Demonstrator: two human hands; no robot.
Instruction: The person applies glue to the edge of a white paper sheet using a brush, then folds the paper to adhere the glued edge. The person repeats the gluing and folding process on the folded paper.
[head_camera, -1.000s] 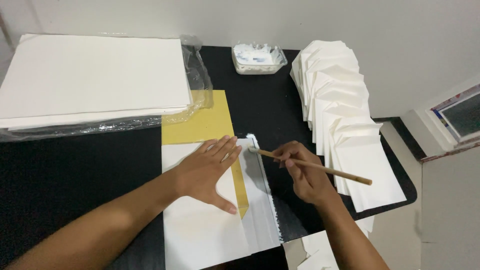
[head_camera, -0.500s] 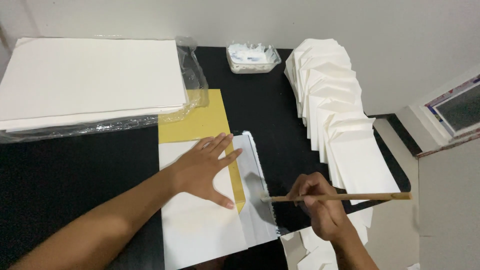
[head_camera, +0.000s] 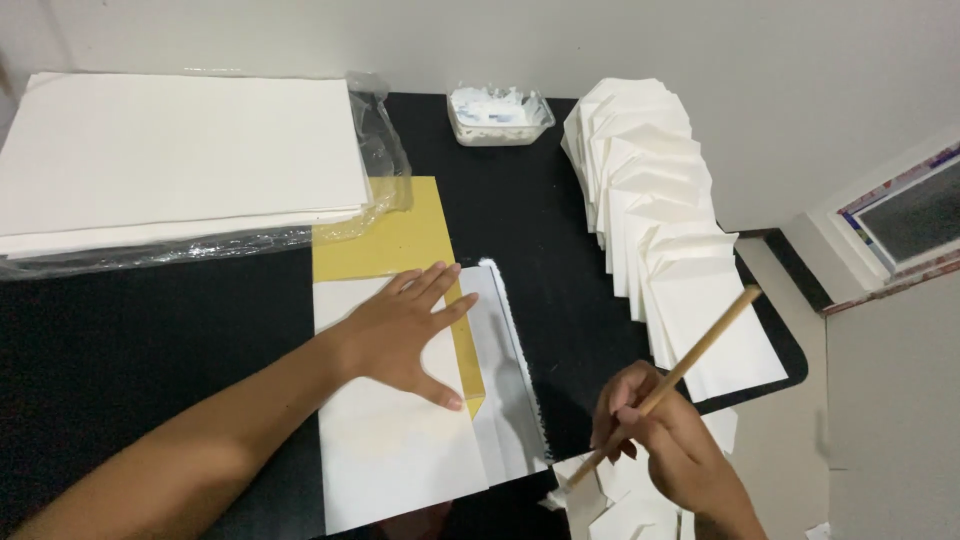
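Right hand: we are seeing one right hand (head_camera: 660, 440) at the near edge, its fingers curling tight around one long, thin wooden stick (head_camera: 672, 378).
Stick: it is slanting up and to the right, its lower tip sitting over the loose white folded sheets (head_camera: 610, 500) near the table's front edge; we cannot tell whether the tip is touching them.
Left hand: we are seeing one left hand (head_camera: 405, 335) lying flat, fingers spread and straight, gripping nothing, pressing down on one white rectangular paper sheet (head_camera: 395, 455).
Sheet: it is lying on one yellow card (head_camera: 385, 240), which is showing as a band beyond it and a narrow strip along its right side; a white flap (head_camera: 505, 380) with a ragged edge is lying open just right of that strip, looking wet and greyish.
Table: one black tabletop (head_camera: 130, 340) is carrying everything.
Folded pile: one fanned row of white folded paper pieces (head_camera: 665, 230) is running along the right side; we cannot count them surely.
Paper stack: one thick stack of large white sheets (head_camera: 180, 160) is resting far left on clear plastic wrap (head_camera: 385, 150).
Tub: one small clear plastic tub (head_camera: 498, 110) holding white paste is standing at the far edge.
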